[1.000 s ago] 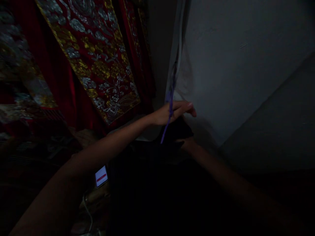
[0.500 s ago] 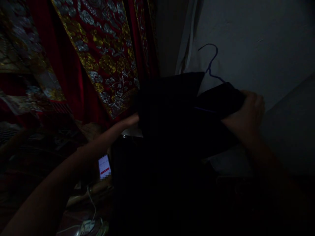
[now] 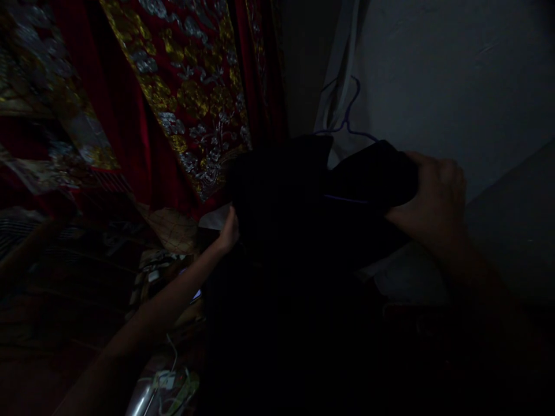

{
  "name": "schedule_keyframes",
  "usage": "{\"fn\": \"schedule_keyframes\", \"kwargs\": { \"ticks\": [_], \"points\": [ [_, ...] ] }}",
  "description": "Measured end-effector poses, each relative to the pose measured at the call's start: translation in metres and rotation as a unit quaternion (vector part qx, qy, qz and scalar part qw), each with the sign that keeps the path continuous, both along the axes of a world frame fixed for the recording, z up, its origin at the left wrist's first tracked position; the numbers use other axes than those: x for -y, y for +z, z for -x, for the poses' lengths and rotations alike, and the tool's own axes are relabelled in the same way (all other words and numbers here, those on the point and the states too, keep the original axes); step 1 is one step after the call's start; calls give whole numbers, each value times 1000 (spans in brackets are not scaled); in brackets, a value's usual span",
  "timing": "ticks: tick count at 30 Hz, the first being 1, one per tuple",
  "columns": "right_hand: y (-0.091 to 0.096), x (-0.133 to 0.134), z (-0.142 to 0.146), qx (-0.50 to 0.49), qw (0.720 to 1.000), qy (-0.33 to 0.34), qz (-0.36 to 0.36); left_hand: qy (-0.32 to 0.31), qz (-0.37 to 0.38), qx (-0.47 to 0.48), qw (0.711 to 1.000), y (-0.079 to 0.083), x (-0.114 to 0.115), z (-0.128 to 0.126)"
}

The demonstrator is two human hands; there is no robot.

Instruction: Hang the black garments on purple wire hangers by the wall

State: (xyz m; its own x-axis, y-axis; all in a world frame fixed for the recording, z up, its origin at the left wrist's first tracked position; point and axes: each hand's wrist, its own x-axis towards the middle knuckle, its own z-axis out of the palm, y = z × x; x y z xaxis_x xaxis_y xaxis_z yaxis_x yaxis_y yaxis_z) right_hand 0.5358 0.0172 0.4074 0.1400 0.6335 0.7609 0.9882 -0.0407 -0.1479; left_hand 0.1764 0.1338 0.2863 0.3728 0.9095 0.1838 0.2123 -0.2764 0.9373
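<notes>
A very dark garment hangs on a thin purple hanger; its folds are lost in the gloom. My right hand is closed round the garment's right shoulder, close to that end of the hanger. At the garment's left edge is my left hand, its thumb showing and its other fingers hidden by the cloth; it appears to grip that side. The hanger's hook stands up in front of the wall, and a purple strip of the hanger's lower bar shows below the collar opening.
Red cloth with gold and silver embroidery hangs at the upper left. A pale wall rises on the right. Below my left forearm lie a lit phone, mostly covered, and a white plug with cables.
The hanger has shifted left and its hook has turned. My left hand has moved slightly down and left along the garment's edge. My left forearm now covers most of the phone.
</notes>
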Motion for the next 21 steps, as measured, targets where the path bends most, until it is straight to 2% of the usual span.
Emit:
{"fn": "schedule_keyframes", "kwargs": {
  "ticks": [3,5,6,7,9,11,12,13,15,18,19,21],
  "points": [
    [-21,10,13,-22,995,76,-68,49,95,181,978,-4,22,-24],
    [-45,9,32,-139,973,125,-137,83,145,261,951,-7,42,-49],
    [-60,6,42,-240,949,136,-152,103,169,294,935,-8,52,-62],
    [-74,2,53,-343,920,135,-130,112,191,321,921,-9,62,-75],
    [-97,-10,73,-466,869,157,48,96,227,365,898,-9,79,-94],
    [-110,-21,89,-504,822,157,214,65,254,387,884,-8,93,-103],
    [-113,-24,94,-510,810,146,251,53,267,391,879,-6,98,-104],
    [-113,-27,98,-516,807,132,257,45,280,392,875,-4,102,-103],
    [-114,-27,103,-527,815,113,212,34,299,391,870,1,107,-98],
    [-123,-23,105,-526,828,121,153,26,314,390,865,8,114,-89],
    [-129,-21,105,-534,822,130,150,29,318,389,864,10,116,-87],
    [-142,-17,107,-570,791,151,165,39,326,385,862,13,119,-86]
  ]
}}
